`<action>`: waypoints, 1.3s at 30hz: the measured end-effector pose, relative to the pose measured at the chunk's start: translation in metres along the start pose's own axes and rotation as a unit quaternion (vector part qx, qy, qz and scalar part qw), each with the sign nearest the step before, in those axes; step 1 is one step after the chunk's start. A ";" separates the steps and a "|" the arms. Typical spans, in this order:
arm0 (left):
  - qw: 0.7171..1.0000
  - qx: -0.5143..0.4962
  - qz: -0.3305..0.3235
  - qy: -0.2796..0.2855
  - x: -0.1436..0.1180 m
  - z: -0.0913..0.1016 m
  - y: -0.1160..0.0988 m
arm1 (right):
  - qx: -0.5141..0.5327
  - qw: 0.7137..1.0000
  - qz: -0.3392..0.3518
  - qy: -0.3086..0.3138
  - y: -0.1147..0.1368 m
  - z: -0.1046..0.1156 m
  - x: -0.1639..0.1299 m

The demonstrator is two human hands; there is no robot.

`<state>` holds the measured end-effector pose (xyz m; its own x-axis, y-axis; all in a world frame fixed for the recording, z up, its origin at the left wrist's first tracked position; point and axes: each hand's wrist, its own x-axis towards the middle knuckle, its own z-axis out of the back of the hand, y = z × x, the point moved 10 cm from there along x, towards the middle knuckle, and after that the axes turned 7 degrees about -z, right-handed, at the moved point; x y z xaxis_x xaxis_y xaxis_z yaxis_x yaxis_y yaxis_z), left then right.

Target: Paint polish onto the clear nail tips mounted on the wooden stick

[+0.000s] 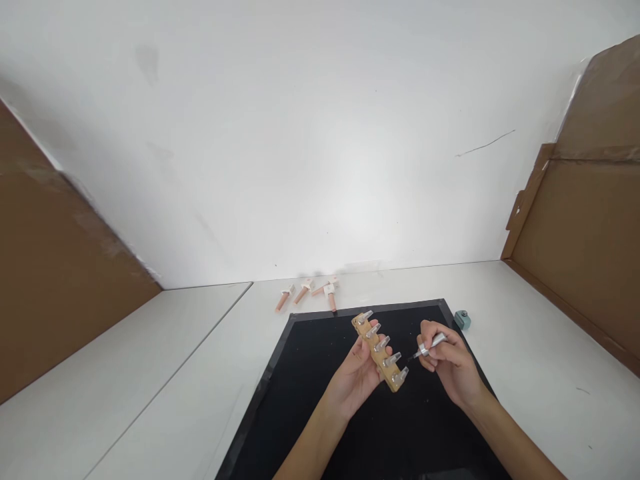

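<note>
My left hand (357, 373) is closed around a tan strip-shaped holder (377, 355), tilted above the black mat. Several clear nail tips (383, 343) stick out along the strip, pointing up and to the right. Just to the right, my right hand (447, 360) pinches a nail polish brush (431, 343) by its silver handle. Its thin dark tip points left, close to the lowest nail tip; whether they touch I cannot tell. A small teal bottle (463, 320) with a dark opening stands on the table beyond my right hand.
Several small bottles with pink caps and white bodies (303, 291) lie beyond the mat's far edge. The black mat (280, 413) covers the middle of the white table (200, 373). A white wall (320, 147) rises behind, with brown cardboard panels (580, 233) at both sides.
</note>
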<state>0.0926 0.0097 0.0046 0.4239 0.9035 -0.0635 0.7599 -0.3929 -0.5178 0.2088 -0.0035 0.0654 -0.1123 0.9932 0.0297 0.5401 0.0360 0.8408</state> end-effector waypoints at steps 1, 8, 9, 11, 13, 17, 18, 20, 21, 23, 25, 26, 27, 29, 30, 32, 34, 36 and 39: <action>1.000 0.001 0.001 -0.004 0.000 0.001 0.000 | 0.004 1.000 -0.002 -0.001 -0.001 0.000 0.000; 0.999 0.031 0.015 -0.006 -0.001 -0.001 0.005 | 0.016 1.000 -0.021 0.004 -0.005 0.000 0.000; 0.999 0.037 0.019 -0.003 -0.002 -0.002 0.006 | 0.016 1.000 -0.024 0.004 -0.005 0.000 0.000; 0.998 0.048 0.031 0.005 -0.002 -0.003 0.009 | 0.015 1.000 -0.028 0.002 -0.007 0.000 0.000; 0.997 0.056 0.046 0.015 -0.002 -0.005 0.012 | 0.015 0.999 -0.029 -0.003 -0.007 0.001 0.000; 0.994 0.070 0.067 0.042 -0.004 -0.008 0.017 | 0.020 0.999 -0.029 -0.012 -0.008 0.003 0.000; 0.994 0.071 0.069 0.049 -0.004 -0.009 0.018 | 0.020 0.999 -0.029 -0.013 -0.008 0.003 -0.001; 0.993 0.069 0.073 0.062 -0.005 -0.010 0.018 | 0.021 0.999 -0.028 -0.014 -0.008 0.002 -0.001; 0.993 0.068 0.074 0.066 -0.005 -0.011 0.018 | 0.021 0.999 -0.028 -0.014 -0.008 0.002 -0.001; 0.993 0.066 0.074 0.071 -0.006 -0.011 0.019 | 0.021 0.999 -0.028 -0.013 -0.007 0.001 -0.001; 0.993 0.064 0.071 0.073 -0.005 -0.010 0.018 | 0.021 0.999 -0.027 -0.012 -0.006 0.001 -0.001; 0.993 0.064 0.069 0.073 -0.005 -0.010 0.018 | 0.021 0.999 -0.026 -0.012 -0.006 0.001 -0.001; 0.993 0.065 0.067 0.074 -0.005 -0.009 0.018 | 0.021 0.999 -0.025 -0.012 -0.006 0.001 -0.001; 0.993 0.067 0.063 0.073 -0.005 -0.008 0.018 | 0.022 0.999 -0.024 -0.012 -0.005 0.001 -0.001; 0.993 0.068 0.062 0.073 -0.004 -0.008 0.018 | 0.021 0.999 -0.023 -0.012 -0.005 0.001 -0.001; 0.993 0.070 0.059 0.073 -0.004 -0.007 0.017 | 0.020 0.999 -0.022 -0.011 -0.005 0.001 -0.002; 0.993 0.073 0.057 0.073 -0.004 -0.007 0.017 | 0.019 1.000 -0.020 -0.011 -0.004 0.001 -0.002; 0.993 0.075 0.054 0.074 -0.003 -0.007 0.017 | 0.019 1.000 -0.018 -0.010 -0.004 0.001 -0.002; 0.993 0.076 0.049 0.078 -0.003 -0.007 0.017 | 0.018 1.000 -0.015 -0.009 -0.004 0.001 -0.001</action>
<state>0.1076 -0.0003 0.0020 0.5723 0.8200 0.0058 0.6325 -0.4369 -0.6395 0.2077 -0.0048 0.0614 -0.1135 0.9935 -0.0057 0.5657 0.0694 0.8217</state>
